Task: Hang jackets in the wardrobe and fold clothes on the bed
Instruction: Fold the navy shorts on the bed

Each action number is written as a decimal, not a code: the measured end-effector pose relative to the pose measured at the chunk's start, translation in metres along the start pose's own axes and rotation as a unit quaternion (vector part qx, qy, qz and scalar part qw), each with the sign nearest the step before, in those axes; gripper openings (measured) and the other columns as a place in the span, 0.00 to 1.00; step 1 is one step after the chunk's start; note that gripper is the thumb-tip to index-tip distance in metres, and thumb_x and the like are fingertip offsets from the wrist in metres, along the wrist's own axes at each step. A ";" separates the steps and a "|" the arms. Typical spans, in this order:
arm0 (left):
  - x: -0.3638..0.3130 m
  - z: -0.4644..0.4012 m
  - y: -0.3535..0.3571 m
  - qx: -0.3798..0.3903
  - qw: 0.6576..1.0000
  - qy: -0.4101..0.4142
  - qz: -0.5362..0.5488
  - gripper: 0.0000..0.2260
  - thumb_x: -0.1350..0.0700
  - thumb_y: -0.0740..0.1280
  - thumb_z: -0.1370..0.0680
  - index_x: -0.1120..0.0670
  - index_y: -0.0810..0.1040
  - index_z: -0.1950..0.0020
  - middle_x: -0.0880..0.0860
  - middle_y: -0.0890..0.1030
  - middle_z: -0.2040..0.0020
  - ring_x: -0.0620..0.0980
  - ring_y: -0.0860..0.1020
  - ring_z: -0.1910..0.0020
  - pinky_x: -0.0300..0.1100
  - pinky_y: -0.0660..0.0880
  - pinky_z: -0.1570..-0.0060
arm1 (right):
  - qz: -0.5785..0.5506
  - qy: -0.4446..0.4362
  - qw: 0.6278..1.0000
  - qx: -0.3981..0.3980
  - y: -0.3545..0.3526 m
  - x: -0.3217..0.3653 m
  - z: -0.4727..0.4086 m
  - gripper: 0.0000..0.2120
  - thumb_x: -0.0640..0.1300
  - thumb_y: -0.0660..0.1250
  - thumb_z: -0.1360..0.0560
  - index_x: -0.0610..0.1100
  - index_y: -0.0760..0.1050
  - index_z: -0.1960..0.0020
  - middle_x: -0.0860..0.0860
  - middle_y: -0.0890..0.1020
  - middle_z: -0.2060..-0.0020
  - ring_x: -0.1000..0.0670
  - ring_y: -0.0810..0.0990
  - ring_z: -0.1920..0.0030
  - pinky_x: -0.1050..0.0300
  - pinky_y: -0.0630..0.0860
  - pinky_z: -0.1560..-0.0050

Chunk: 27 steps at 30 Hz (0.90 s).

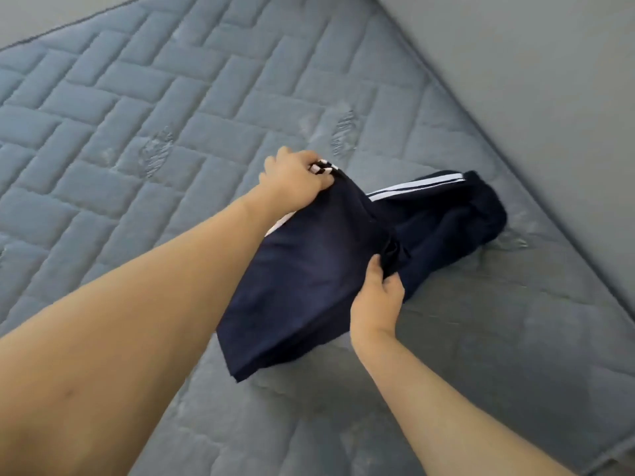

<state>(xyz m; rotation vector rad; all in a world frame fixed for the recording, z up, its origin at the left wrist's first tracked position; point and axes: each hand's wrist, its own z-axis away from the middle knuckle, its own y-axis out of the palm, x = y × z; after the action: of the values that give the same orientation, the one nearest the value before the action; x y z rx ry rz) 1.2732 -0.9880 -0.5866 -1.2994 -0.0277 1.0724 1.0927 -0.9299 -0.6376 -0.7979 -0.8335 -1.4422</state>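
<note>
Dark navy track pants [309, 269] with white side stripes lie partly on the grey quilted mattress [137, 132]. My left hand [295, 178] grips the striped edge of the pants at their far corner and holds it up off the bed. My right hand [378, 297] pinches a bunched fold of the fabric at the near right side. Between my hands the cloth hangs as a flat doubled panel. The rest of the pants lies crumpled to the right on the mattress, its stripes showing.
A grey wall [532, 80] runs along the mattress's right edge. The mattress's far edge meets another grey wall at the top left.
</note>
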 end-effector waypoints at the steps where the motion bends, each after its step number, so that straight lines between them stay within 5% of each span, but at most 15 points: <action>1: -0.026 -0.008 0.012 0.004 1.000 0.012 -0.005 0.08 0.45 0.67 0.24 0.48 0.72 0.58 0.52 0.69 0.44 0.57 0.64 0.36 0.48 0.64 0.39 | -0.011 0.005 1.000 -0.026 -0.016 0.009 -0.017 0.09 0.46 0.60 0.18 0.48 0.78 0.44 0.56 0.83 0.49 0.57 0.80 0.45 0.65 0.73 0.42; 6: -0.137 -0.041 0.087 -0.006 0.996 0.088 0.014 0.11 0.44 0.67 0.24 0.48 0.76 0.46 0.52 0.67 0.36 0.57 0.65 0.35 0.50 0.63 0.35 | -0.024 0.013 0.994 -0.109 -0.075 0.049 -0.092 0.09 0.48 0.59 0.18 0.52 0.75 0.54 0.56 0.80 0.54 0.51 0.79 0.50 0.58 0.71 0.47; 10: -0.161 -0.063 0.133 -0.015 0.999 0.039 -0.007 0.18 0.42 0.67 0.26 0.45 0.70 0.39 0.50 0.65 0.35 0.55 0.63 0.33 0.51 0.59 0.36 | 0.010 0.034 0.984 -0.174 -0.103 0.071 -0.159 0.15 0.46 0.59 0.18 0.40 0.73 0.35 0.43 0.79 0.39 0.44 0.77 0.42 0.56 0.71 0.44; 13: -0.121 -0.068 0.143 0.043 0.994 -0.052 -0.081 0.28 0.42 0.68 0.28 0.46 0.65 0.31 0.54 0.64 0.32 0.58 0.63 0.30 0.54 0.61 0.30 | -0.007 0.168 0.976 -0.139 -0.104 0.068 -0.176 0.28 0.47 0.65 0.23 0.41 0.63 0.27 0.43 0.72 0.32 0.41 0.75 0.38 0.47 0.72 0.36; 16: -0.049 -0.048 0.133 0.073 0.976 -0.111 -0.171 0.28 0.39 0.64 0.28 0.47 0.65 0.31 0.55 0.65 0.30 0.59 0.63 0.29 0.57 0.60 0.30 | -0.025 0.202 0.972 -0.121 -0.093 0.046 -0.150 0.35 0.46 0.69 0.25 0.44 0.57 0.23 0.44 0.69 0.30 0.42 0.74 0.37 0.46 0.72 0.35; 21: 0.069 0.000 0.086 0.126 0.952 -0.180 -0.215 0.27 0.40 0.64 0.25 0.47 0.65 0.28 0.56 0.67 0.30 0.62 0.63 0.30 0.55 0.60 0.29 | -0.021 0.278 0.958 -0.073 -0.065 -0.016 -0.067 0.23 0.40 0.70 0.28 0.43 0.66 0.35 0.45 0.77 0.40 0.43 0.77 0.48 0.51 0.73 0.45; 24: 0.106 0.011 0.068 0.106 0.953 -0.180 -0.221 0.24 0.44 0.61 0.22 0.46 0.65 0.27 0.55 0.68 0.29 0.62 0.63 0.29 0.55 0.59 0.29 | 0.115 0.286 0.948 -0.085 -0.045 -0.047 -0.018 0.26 0.44 0.72 0.30 0.42 0.69 0.34 0.42 0.73 0.38 0.38 0.76 0.43 0.48 0.74 0.43; 27: 0.122 0.011 0.064 0.111 0.954 -0.166 -0.222 0.21 0.46 0.59 0.20 0.49 0.66 0.27 0.57 0.67 0.29 0.63 0.63 0.30 0.52 0.59 0.30 | 0.075 0.355 0.931 -0.045 -0.027 -0.068 0.017 0.30 0.45 0.75 0.30 0.42 0.66 0.32 0.42 0.74 0.38 0.41 0.77 0.44 0.49 0.74 0.43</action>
<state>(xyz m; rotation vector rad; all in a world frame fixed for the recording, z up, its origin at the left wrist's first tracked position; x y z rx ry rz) 1.2942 -0.9085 -0.6972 -0.8427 -0.4226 0.8631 1.0684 -0.8806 -0.6889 -0.3409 -0.1486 -1.4873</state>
